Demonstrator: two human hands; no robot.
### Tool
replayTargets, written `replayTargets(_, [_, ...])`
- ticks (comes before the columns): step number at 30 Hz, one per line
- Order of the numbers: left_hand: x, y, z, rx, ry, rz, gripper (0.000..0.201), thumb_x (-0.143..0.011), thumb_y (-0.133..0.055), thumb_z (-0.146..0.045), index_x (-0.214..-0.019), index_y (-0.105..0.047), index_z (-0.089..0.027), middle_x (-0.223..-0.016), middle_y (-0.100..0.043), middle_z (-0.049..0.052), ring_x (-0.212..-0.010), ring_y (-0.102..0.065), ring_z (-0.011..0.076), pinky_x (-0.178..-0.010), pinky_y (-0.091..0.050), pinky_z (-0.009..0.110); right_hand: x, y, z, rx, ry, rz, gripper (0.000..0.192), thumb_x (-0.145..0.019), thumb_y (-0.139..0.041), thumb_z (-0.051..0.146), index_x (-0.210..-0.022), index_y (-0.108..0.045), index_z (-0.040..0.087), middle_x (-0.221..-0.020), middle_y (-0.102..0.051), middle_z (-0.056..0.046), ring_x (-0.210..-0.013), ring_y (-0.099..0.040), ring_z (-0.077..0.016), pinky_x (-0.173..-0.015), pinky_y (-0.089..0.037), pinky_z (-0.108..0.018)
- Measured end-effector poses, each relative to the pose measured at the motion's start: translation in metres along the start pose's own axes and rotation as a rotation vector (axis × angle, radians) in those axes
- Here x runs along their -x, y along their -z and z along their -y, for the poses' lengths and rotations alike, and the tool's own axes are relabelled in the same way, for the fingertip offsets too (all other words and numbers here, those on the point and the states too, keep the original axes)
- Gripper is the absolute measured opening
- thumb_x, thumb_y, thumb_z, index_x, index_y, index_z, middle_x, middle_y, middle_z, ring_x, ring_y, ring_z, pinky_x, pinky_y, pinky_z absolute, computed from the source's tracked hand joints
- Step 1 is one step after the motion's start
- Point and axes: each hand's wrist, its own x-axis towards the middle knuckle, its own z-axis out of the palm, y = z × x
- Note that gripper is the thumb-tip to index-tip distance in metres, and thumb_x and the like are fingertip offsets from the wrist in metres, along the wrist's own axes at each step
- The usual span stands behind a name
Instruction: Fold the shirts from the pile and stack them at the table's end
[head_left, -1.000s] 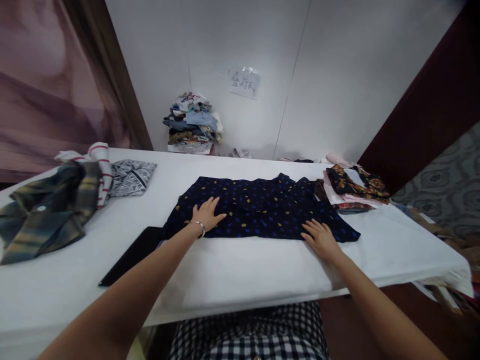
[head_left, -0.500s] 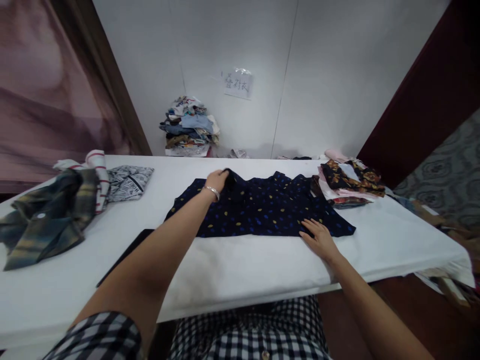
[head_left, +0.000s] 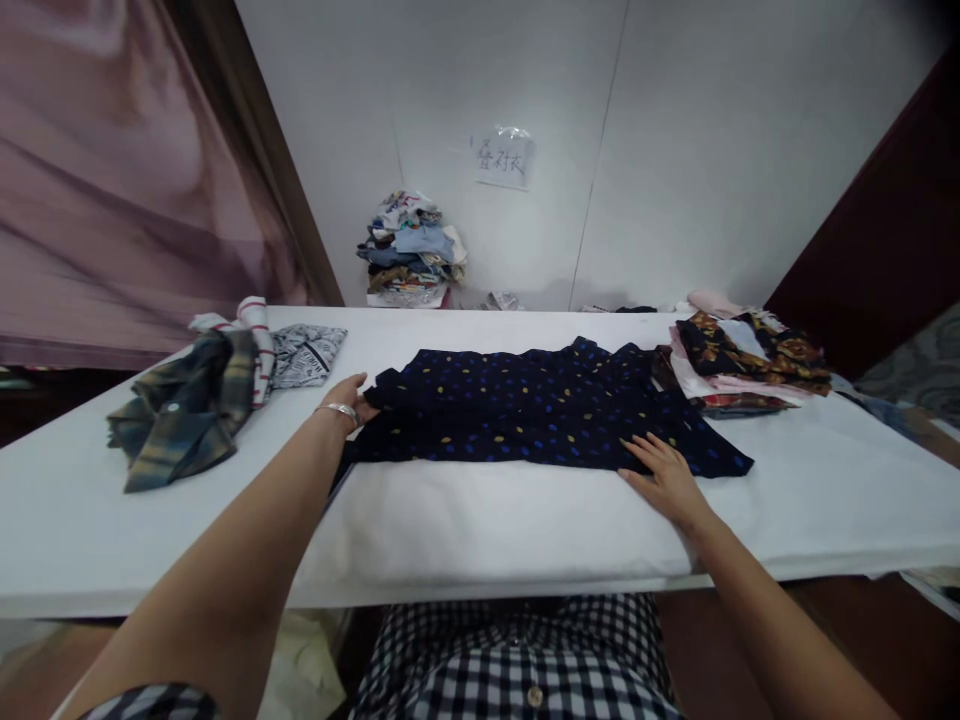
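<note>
A navy shirt with blue and yellow dots (head_left: 525, 410) lies spread across the white table (head_left: 487, 520) in front of me. My left hand (head_left: 346, 402), with a silver bracelet on the wrist, grips the shirt's left edge, thumb and fingers around the fabric. My right hand (head_left: 666, 478) lies flat with fingers apart on the shirt's lower right part, pressing it onto the table. A dark flat object under the shirt's left end is almost hidden by my left arm.
A plaid shirt (head_left: 184, 415), a striped cloth (head_left: 251, 325) and a printed grey garment (head_left: 306, 352) lie at the left. A stack of folded clothes (head_left: 742, 360) sits at the right. Another pile of clothes (head_left: 412, 250) stands at the far wall under a paper sign (head_left: 501, 158).
My left hand went from the shirt's near left, up to its far edge, then back to the left edge, which it now grips. My right hand stayed pressed in place.
</note>
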Motion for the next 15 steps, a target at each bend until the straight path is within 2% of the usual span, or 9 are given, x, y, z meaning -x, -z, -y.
replayTargets(4, [0.000,-0.009,0.005,-0.072,-0.100,0.115,0.058,-0.078,-0.066,-0.028,-0.131,-0.045,-0.021,-0.106,-0.065,0.010,-0.085,-0.067,0.0197,-0.072,-0.060,0.036,0.001,-0.003,-0.003,-0.005,0.013,-0.026,0.044,-0.086,-0.053,0.051,-0.120,-0.067,0.026,-0.133,-0.059,-0.008,-0.135,-0.040,-0.0317,-0.106,-0.033,-0.054])
replayTargets(7, [0.000,-0.020,0.014,-0.216,-0.204,0.175,0.068,-0.070,-0.066,-0.018,-0.135,-0.046,-0.021,-0.108,-0.065,0.009,-0.094,-0.066,0.0201,-0.083,-0.058,0.037,0.001,-0.004,-0.004,-0.017,0.023,-0.038,0.040,-0.087,-0.050,0.048,-0.114,-0.070,0.026,-0.131,-0.061,-0.007,-0.135,-0.041,-0.0310,-0.106,-0.034,-0.054])
replayTargets(10, [0.000,-0.028,0.024,-0.429,-0.342,0.165,0.069,-0.060,-0.064,-0.010,-0.128,-0.056,-0.019,-0.118,-0.062,0.010,-0.113,-0.059,0.0275,-0.099,-0.049,0.042,0.001,-0.005,-0.005,-0.030,0.040,-0.054,0.038,-0.089,-0.047,0.044,-0.111,-0.072,0.025,-0.129,-0.062,-0.007,-0.134,-0.042,-0.0309,-0.105,-0.035,-0.054])
replayTargets(13, [0.001,-0.030,0.033,-0.602,-0.462,0.121,0.061,-0.055,-0.060,-0.007,-0.115,-0.066,-0.018,-0.138,-0.050,0.010,-0.130,-0.045,0.0308,-0.113,-0.034,0.038,0.000,-0.006,-0.006,-0.047,0.059,-0.070,0.037,-0.089,-0.045,0.039,-0.107,-0.073,0.024,-0.126,-0.065,-0.008,-0.132,-0.044,-0.0313,-0.104,-0.037,-0.055])
replayTargets(15, [0.002,-0.031,0.035,-0.702,-0.505,0.099,0.051,-0.056,-0.059,-0.008,-0.105,-0.071,-0.018,-0.138,-0.051,0.010,-0.129,-0.046,0.0306,-0.113,-0.033,0.035,0.000,-0.007,-0.008,-0.065,0.065,-0.079,0.036,-0.089,-0.045,0.038,-0.104,-0.074,0.024,-0.123,-0.066,-0.007,-0.131,-0.045,-0.0316,-0.103,-0.038,-0.055])
